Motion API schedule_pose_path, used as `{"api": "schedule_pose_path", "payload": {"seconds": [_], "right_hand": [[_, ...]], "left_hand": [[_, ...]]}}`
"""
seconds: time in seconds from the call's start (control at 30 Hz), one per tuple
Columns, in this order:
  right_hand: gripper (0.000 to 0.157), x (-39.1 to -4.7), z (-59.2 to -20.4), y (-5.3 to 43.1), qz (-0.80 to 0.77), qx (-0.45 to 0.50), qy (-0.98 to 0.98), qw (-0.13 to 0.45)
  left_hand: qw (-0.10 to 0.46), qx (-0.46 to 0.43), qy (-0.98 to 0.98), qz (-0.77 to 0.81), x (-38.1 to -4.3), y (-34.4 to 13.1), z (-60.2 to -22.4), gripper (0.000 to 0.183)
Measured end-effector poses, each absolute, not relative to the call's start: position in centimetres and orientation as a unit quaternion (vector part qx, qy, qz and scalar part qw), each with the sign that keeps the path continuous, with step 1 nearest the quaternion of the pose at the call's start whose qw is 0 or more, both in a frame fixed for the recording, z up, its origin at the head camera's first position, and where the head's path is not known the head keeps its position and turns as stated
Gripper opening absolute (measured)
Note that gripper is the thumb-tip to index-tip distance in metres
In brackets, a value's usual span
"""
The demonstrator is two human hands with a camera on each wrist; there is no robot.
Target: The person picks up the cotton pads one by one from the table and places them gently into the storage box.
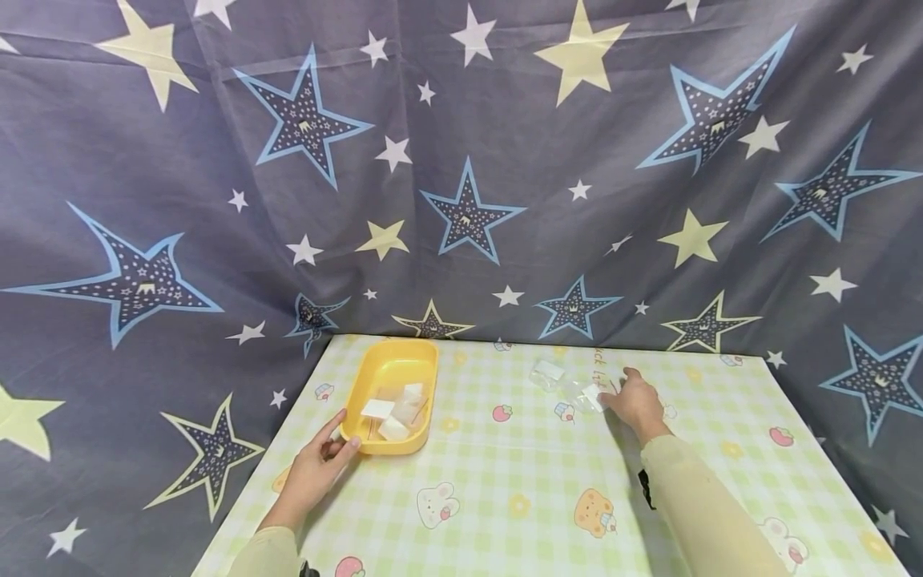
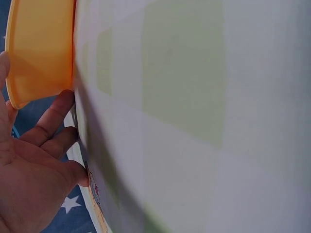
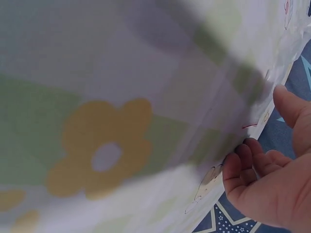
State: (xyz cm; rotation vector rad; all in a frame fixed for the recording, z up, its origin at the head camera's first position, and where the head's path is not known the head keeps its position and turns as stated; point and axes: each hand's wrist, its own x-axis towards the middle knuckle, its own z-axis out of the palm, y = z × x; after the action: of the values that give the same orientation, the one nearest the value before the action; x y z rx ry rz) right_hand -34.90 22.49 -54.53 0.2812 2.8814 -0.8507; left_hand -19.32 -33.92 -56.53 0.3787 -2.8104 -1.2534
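Note:
At the left of the head view, my left hand (image 1: 317, 469) holds the near left corner of a yellow plastic tray (image 1: 397, 350), thumb and fingers on either side of it. In the left wrist view, fingertips meet the tray's wall (image 2: 43, 53) low down while other fingers rest on the table. Several small clear packets with white pieces (image 1: 395, 427) lie inside the tray. My right hand (image 1: 638, 405) is at the right, its thumb beside a clear plastic packet with a white piece (image 1: 590, 396). Between thumb and loosely bent fingers, the right wrist view shows nothing held.
Another clear packet (image 1: 548, 373) lies just left of that one, near the table's back. A green-and-white checked cloth with cartoon prints covers the table (image 1: 505, 473). Behind it hangs a dark curtain with stars (image 1: 505, 144), meeting the table's far edge.

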Motion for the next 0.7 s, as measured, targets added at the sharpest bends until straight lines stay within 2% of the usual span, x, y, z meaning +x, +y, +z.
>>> {"api": "schedule_pose_path", "payload": {"seconds": [0.17,0.7], "right_hand": [[0.091,-35.07,-55.09,22.48,-0.279,0.083,0.955,0.054],[0.077,-34.75,-55.59,22.08,-0.3,0.053,0.952,0.032]], "left_hand": [[0.02,0.12,-0.905,-0.408,-19.27,-33.97,-56.52,0.076],[0.023,0.121,-0.907,-0.403,-19.61,-34.15,-56.89,0.076]]}}
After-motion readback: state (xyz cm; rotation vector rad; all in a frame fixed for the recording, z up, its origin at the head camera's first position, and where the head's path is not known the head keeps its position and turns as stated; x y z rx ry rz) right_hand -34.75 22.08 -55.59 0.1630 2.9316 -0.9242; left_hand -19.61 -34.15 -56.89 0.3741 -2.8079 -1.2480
